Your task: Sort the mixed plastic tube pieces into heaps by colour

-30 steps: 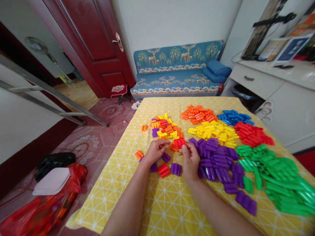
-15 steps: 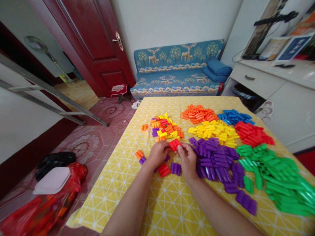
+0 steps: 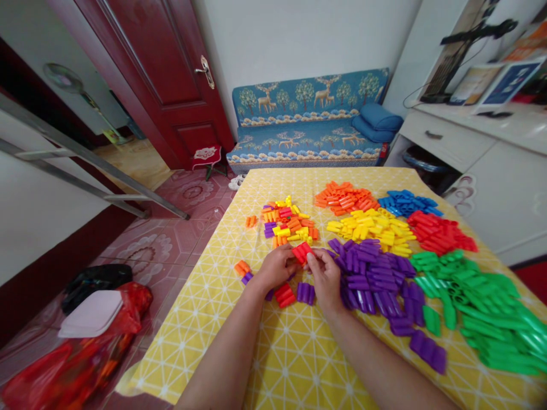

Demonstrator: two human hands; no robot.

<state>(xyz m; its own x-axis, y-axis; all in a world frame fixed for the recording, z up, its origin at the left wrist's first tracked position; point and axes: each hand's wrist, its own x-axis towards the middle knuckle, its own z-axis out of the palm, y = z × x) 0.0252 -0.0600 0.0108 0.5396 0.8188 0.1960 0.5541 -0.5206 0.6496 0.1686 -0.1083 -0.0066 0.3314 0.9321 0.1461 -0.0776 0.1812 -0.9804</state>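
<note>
Between my hands is a red ribbed piece (image 3: 302,252), raised a little over the yellow patterned tablecloth (image 3: 213,319). My left hand (image 3: 277,267) grips its left side with bent fingers. On its right side, the thumb and fingers of my right hand (image 3: 327,279) pinch it. Just below my hands lie another red piece (image 3: 284,295) and a purple piece (image 3: 305,293). An orange piece (image 3: 241,267) joined to purple lies left of my left hand. Beyond my hands sits a mixed cluster of orange, yellow, red and purple pieces (image 3: 294,224).
Piles of orange (image 3: 345,198), yellow (image 3: 370,228), blue (image 3: 409,203), red (image 3: 440,232), purple (image 3: 371,276) and green pieces (image 3: 491,313) cover the table's right side. A blue sofa (image 3: 307,125) stands behind the table. Bags (image 3: 98,285) lie on the floor at left.
The red piece has shifted slightly left between my fingers. My hands have barely moved, and the piles are unchanged.
</note>
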